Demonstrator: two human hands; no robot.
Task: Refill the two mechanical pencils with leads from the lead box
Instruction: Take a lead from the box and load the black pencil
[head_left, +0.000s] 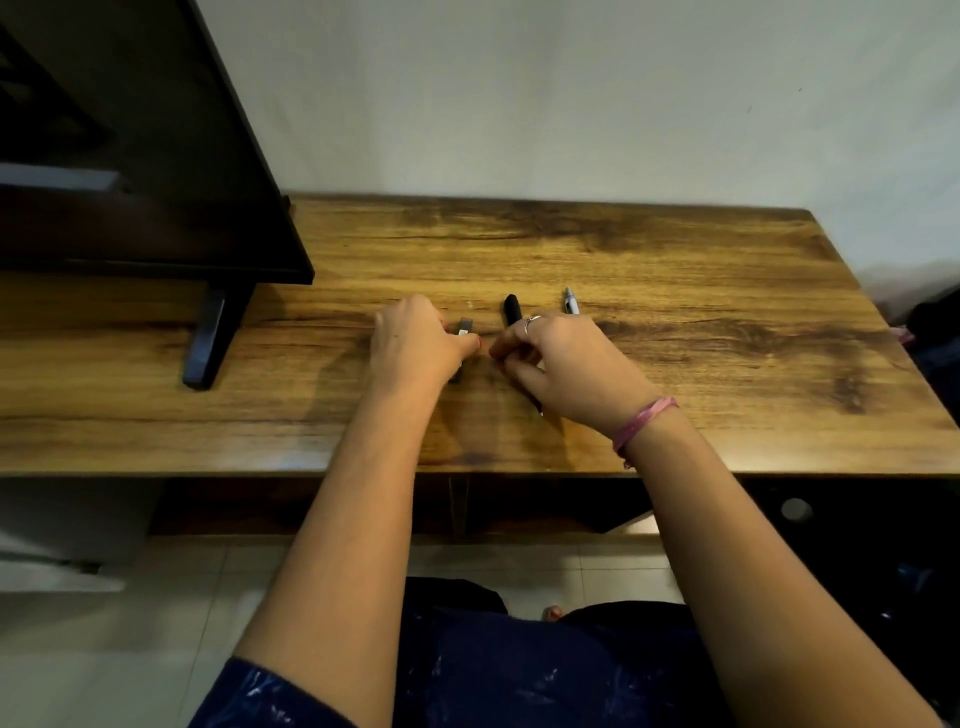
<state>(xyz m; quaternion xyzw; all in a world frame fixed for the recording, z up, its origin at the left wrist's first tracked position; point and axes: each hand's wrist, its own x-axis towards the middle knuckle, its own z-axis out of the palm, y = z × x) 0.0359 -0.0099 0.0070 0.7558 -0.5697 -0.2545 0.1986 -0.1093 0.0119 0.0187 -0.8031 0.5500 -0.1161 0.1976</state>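
Where the wooden desk (649, 270) meets a plain pale wall (519, 93), its dark-streaked top runs wide across the view, with a dark monitor (140, 156) standing on a black foot (208, 343) at the left and pale floor tiles (156, 597) below the front edge. Both bare forearms reach in over the near edge, and the two hands meet close together near the middle of the desk. The left hand (415, 343) is curled, its fingers closed down around a small dark lead box (465, 327) that rests on the wood; only the box's far end shows past the knuckles. The right hand (561, 364), wearing a ring (529, 322) and a pink thread bracelet (641, 423) at the wrist, is bent with its fingertips pinched near the left thumb, and a black mechanical pencil (511, 309) passes under it, one end beyond the fingers and a thin tip showing below the palm; whether the fingers actually grip it I cannot tell. Just right of this, a second mechanical pencil (571, 301), pale blue and silver, lies on the desk, its near end hidden behind the right hand.
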